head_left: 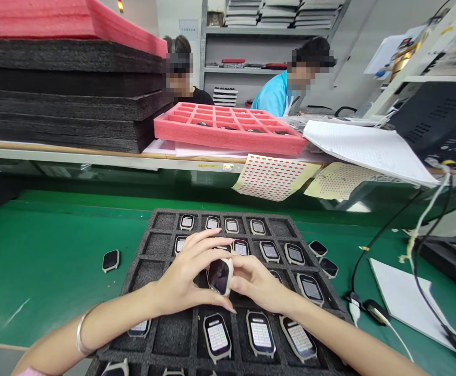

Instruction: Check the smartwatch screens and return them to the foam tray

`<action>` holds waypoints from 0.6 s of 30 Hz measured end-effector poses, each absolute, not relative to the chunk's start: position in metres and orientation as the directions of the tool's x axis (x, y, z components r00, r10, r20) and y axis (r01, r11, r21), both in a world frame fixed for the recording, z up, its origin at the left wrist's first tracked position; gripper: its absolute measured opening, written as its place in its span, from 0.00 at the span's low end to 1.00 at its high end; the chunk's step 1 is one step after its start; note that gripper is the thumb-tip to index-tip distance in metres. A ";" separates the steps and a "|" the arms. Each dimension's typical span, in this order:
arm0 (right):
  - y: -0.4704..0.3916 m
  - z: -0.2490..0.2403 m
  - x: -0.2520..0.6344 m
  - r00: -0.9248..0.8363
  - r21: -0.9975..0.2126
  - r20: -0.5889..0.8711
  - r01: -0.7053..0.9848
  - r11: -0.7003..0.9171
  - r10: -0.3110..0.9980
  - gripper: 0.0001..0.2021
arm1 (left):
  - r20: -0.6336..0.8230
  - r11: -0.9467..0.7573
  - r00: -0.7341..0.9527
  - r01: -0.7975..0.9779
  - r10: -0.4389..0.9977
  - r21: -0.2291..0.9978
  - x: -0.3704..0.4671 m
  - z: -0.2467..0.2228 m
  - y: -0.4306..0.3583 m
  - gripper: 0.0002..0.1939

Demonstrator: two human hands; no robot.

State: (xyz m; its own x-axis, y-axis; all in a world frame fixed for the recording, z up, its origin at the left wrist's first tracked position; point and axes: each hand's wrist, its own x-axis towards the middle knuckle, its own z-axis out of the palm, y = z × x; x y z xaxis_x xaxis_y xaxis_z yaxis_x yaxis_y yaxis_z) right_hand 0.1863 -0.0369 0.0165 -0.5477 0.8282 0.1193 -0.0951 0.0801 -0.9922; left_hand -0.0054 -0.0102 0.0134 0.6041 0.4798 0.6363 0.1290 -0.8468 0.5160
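While your L hand (191, 271) and R hand (257, 284) met over the middle of the black foam tray (172, 334), one watch (219, 277) sat betw. them, tilted, its dark screen showing. Step in hand was prob. handling or looking over that single pc.; whether you were lifting it out, setting it down or just checking it, one view couldn't settle. Next move, as I judged it, called for a steady hold on the case edge, thumbs off the glass, & enough height to clear the neighbouring units in the tray. Re position: the watch was right at your R fingertips, above the tray's mid rows, w/ the R thumb against the pale case & the R fingers bent in close, so that hand was nearly closed, pinching the side. Your L hand was far more open: fingers long & fanned over the top, thumb well apart below, the watch in the gap; whether it actually bore on the case, I couldn't tell. Lit watches (217, 337) lay in the tray's compartments round your hands. Off the tray's L edge lay a loose watch (111, 260); just beyond its R edge, two more loose watches (328, 268). Past its far edge, up on a shelf (95, 157), stood a pink foam tray (228, 141).
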 end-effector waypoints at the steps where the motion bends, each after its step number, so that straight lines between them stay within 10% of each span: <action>1: -0.037 0.017 0.187 -0.549 -0.993 0.114 -0.084 0.080 0.828 0.19 | 0.639 -0.851 0.603 0.136 0.477 0.507 -0.005 0.014 -0.010 0.37; 18: -0.040 0.018 0.188 -0.565 -1.000 0.018 -0.001 0.021 0.825 0.21 | 0.664 -0.860 0.580 0.135 0.472 0.493 -0.005 0.014 -0.010 0.36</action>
